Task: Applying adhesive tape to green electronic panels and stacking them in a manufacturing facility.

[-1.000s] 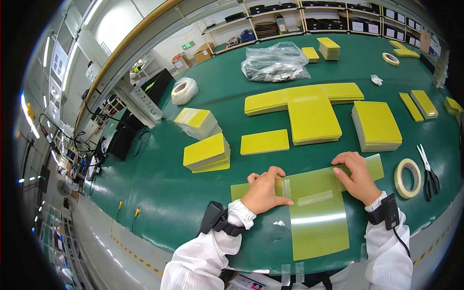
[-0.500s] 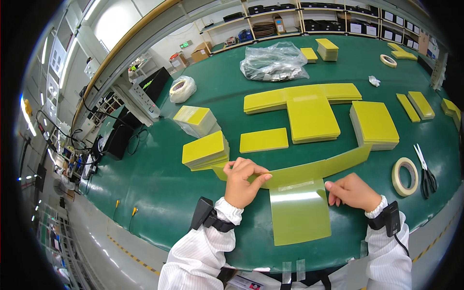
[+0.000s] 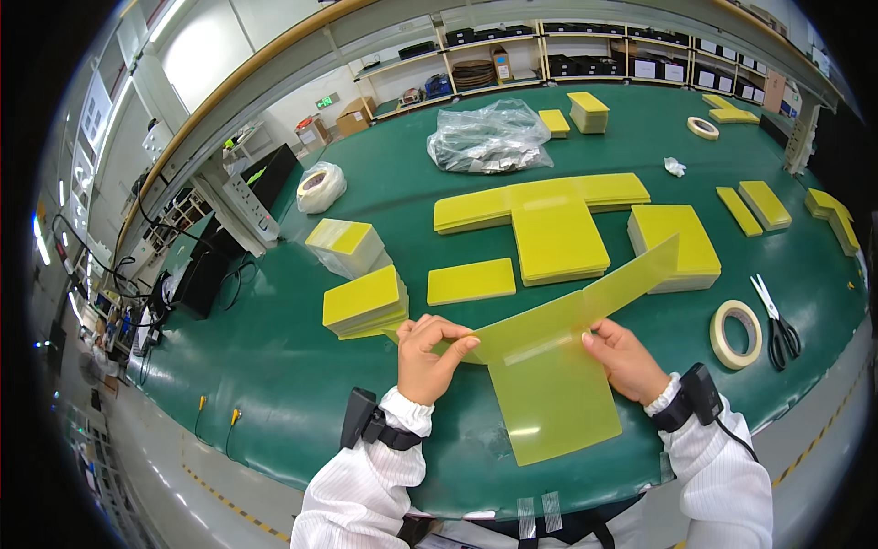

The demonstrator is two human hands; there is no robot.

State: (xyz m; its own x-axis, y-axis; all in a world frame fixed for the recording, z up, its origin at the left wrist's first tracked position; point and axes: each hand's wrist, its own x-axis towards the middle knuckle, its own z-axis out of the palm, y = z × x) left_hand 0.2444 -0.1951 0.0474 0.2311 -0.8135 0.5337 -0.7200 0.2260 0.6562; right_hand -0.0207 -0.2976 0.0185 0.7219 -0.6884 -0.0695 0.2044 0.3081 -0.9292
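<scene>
A translucent yellow-green sheet assembly (image 3: pixel 553 400) in a T shape is held over the near part of the table, its crosspiece tilted up to the right. A strip of clear tape (image 3: pixel 538 346) lies across the joint between panel and crosspiece. With thumb and fingers, my left hand (image 3: pixel 427 359) pinches the crosspiece left of the joint. My right hand (image 3: pixel 626 360) grips the sheet at the inner corner right of the joint, its thumb in front. Beyond my left hand stands a stack of yellow sheets (image 3: pixel 364 302); a single small stack (image 3: pixel 471 280) lies behind the crosspiece.
A stack of T-shaped yellow sheets (image 3: pixel 560 240) and a tall square stack (image 3: pixel 679 240) stand farther back. To the right lie a tape roll (image 3: pixel 735 335) and scissors (image 3: pixel 779 334). A clear plastic bag (image 3: pixel 489 137) and a wrapped tape roll (image 3: pixel 320 188) are at the back.
My right hand has moved from beside the panel to grip the sheet at its inner corner. The crosspiece's right end has risen. The whole view has shifted slightly.
</scene>
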